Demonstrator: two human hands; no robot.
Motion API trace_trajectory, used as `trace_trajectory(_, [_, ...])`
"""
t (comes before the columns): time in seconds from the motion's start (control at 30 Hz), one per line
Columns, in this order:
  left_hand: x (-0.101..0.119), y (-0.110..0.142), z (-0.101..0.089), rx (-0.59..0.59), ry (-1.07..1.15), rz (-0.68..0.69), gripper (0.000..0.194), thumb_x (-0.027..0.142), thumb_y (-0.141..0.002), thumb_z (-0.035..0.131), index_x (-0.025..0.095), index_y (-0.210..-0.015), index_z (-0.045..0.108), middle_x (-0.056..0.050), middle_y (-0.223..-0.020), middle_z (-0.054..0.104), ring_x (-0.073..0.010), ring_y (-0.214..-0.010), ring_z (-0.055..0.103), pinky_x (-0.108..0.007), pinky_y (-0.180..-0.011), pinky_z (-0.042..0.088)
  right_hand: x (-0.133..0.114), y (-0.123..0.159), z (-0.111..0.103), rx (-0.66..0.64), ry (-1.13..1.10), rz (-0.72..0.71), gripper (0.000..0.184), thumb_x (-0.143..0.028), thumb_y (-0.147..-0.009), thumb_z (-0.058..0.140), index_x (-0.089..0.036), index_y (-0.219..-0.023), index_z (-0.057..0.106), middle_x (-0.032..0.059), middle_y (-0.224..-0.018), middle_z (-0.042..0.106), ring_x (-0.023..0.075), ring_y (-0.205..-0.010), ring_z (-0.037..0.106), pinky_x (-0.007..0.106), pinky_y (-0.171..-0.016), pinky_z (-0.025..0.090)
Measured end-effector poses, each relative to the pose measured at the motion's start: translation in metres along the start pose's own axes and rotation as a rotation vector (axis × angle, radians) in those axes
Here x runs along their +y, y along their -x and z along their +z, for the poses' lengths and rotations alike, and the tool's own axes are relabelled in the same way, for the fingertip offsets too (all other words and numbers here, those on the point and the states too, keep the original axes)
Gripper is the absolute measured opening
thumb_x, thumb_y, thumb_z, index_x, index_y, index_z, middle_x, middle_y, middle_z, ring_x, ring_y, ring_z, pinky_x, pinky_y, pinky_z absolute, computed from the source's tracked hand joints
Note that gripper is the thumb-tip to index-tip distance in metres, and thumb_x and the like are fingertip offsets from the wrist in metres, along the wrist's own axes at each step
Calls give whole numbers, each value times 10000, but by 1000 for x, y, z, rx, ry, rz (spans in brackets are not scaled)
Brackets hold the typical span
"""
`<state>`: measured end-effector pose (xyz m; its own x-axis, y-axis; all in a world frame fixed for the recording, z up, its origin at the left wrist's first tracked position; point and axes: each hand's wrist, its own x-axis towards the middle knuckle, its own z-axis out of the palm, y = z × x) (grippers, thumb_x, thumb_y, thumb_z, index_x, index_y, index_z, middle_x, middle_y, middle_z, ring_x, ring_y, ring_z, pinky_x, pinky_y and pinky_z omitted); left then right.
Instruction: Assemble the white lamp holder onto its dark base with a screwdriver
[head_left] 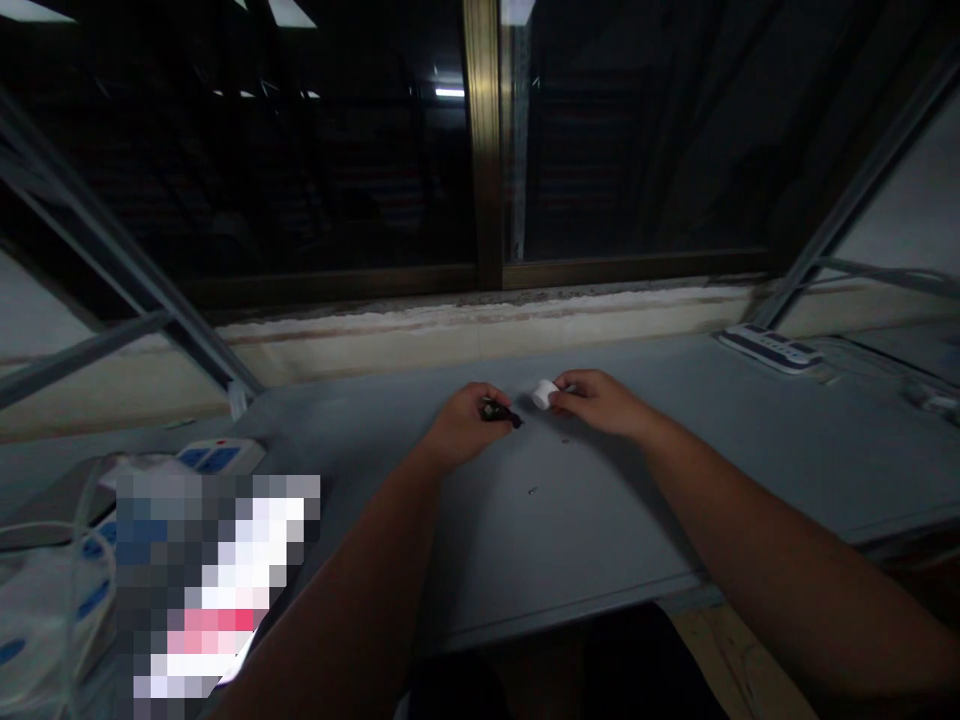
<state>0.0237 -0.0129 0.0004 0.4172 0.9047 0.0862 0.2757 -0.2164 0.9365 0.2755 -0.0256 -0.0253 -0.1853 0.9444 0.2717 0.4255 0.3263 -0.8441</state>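
My left hand rests on the grey table, its fingers closed round a small black part that sticks out to the right. My right hand is just beside it, fingers pinched on a small white cylinder. The two parts are a few centimetres apart, held low over the tabletop. A small screw lies loose on the table in front of my hands, and another tiny speck lies below my right hand.
A white power strip lies at the back right with cables beside it. Another power strip and white cables sit at the left, next to a blurred patch. A dark window and its sill run behind the table.
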Motion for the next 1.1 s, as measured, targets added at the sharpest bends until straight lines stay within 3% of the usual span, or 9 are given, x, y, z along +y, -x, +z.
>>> trace_trajectory(0.13, [3,1,2,-108,167,101,485,145,-621,863,188,-1011,579,-27,-964,675,-149,-879,653,-280,-816,489,-3,-3,6,-27,-215,37,346,-525,-865,660,-187,-929,697,72,-892,743,179,-790,726,333,-770,610])
trace_trajectory(0.3, [2,2,6,-164,249,173,592,151,-626,888,201,-1114,558,-33,-1048,635,-171,-978,669,-316,-892,523,-14,0,7,-7,-298,-16,332,-519,-856,691,-196,-932,692,39,-875,714,168,-802,699,332,-802,592])
trace_trajectory(0.53, [11,5,6,-68,90,220,551,194,-651,889,204,-1112,587,-93,-1214,618,-224,-1032,690,-275,-745,552,-26,6,5,36,-233,-196,199,-406,-867,728,-207,-883,726,58,-1059,663,182,-956,638,351,-902,512])
trace_trajectory(0.63, [11,5,7,-76,100,210,487,202,-663,885,189,-1066,611,-98,-1183,656,-232,-1064,683,-277,-762,562,-27,8,5,28,-204,-230,158,-368,-882,726,-212,-905,738,68,-1077,665,190,-981,641,362,-916,504])
trace_trajectory(0.83, [1,2,9,-83,151,175,461,279,-701,895,170,-1047,610,-89,-1032,730,-206,-971,712,-337,-828,584,-26,9,4,39,-147,-274,170,-375,-901,720,-207,-921,733,69,-1066,656,184,-969,653,340,-860,522])
trace_trajectory(1.0, [-5,-1,7,-85,112,244,404,278,-710,878,161,-980,602,-85,-1060,716,-198,-999,701,-305,-798,586,-19,6,-1,172,-91,-198,215,-395,-857,759,-189,-854,699,35,-893,632,144,-763,589,295,-702,466])
trace_trajectory(1.1, [-6,-1,6,-105,100,240,398,269,-721,865,164,-983,586,-84,-1072,717,-189,-968,710,-302,-790,586,-19,7,-2,167,-120,-167,268,-441,-867,747,-186,-847,668,18,-816,622,130,-697,556,283,-661,445])
